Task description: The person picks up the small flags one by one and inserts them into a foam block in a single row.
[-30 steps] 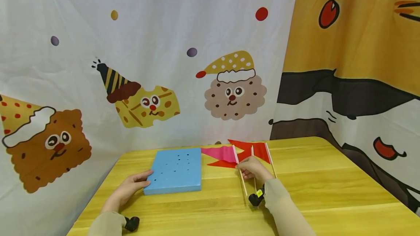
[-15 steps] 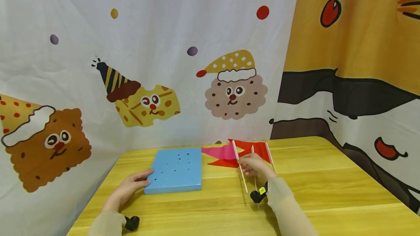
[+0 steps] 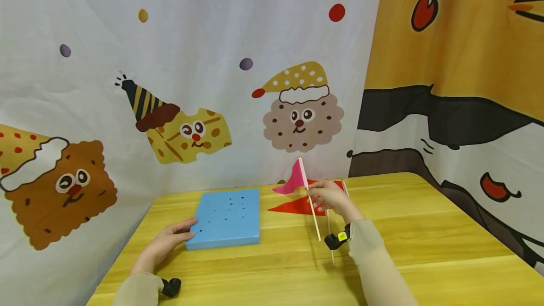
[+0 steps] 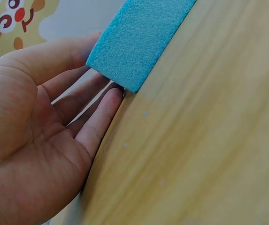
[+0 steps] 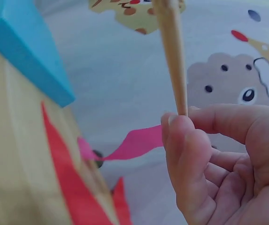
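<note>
My right hand (image 3: 333, 198) pinches the wooden stick of a small pink flag (image 3: 294, 178) between thumb and fingertips. In the right wrist view the bare stick (image 5: 174, 61) rises out of the pinch, and part of the pink cloth (image 5: 136, 144) shows past the fingers. The flag is lifted above the table, its stick tilted. My left hand (image 3: 163, 244) rests its fingers against the left edge of a blue foam block (image 3: 227, 221) dotted with small holes. Those fingers (image 4: 61, 56) are extended at the block's corner in the left wrist view.
A red flag (image 3: 293, 208) lies on the yellow wooden table (image 3: 272, 273) below the right hand. Behind it lies a second red flag (image 3: 338, 184), partly hidden by the hand. A cartoon-printed curtain (image 3: 204, 60) stands along the table's back edge.
The right hand has raised the pink flag off the table, so its cloth hangs in front of the curtain. The left hand and foam block stay in place.
</note>
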A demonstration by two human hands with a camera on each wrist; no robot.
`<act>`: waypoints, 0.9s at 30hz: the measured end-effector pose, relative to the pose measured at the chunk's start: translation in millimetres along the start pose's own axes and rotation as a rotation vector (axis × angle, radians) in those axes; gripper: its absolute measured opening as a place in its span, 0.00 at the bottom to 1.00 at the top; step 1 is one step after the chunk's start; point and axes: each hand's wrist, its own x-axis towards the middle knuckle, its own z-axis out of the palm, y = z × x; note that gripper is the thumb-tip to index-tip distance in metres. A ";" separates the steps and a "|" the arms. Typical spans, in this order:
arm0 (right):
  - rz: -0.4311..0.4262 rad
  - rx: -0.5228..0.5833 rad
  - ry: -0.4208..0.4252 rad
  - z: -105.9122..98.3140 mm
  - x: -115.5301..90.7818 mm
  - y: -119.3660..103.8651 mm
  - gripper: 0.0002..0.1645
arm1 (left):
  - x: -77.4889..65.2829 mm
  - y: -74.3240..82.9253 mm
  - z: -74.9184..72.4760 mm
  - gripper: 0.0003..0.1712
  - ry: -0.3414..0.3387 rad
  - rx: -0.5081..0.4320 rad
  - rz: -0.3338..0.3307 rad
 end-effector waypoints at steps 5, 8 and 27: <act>-0.075 -0.006 -0.044 0.4 -0.2 -34.3 0.22 | 0.0 -0.4 -0.1 0.35 0.000 -0.018 0.022; -0.102 -0.024 -0.063 2.2 -2.0 -57.1 0.22 | 0.1 -1.1 0.4 0.35 0.002 -0.031 0.025; -0.253 -0.066 -0.204 75.9 17.5 -99.3 0.22 | -1.6 -2.7 2.6 0.33 0.016 -0.047 0.055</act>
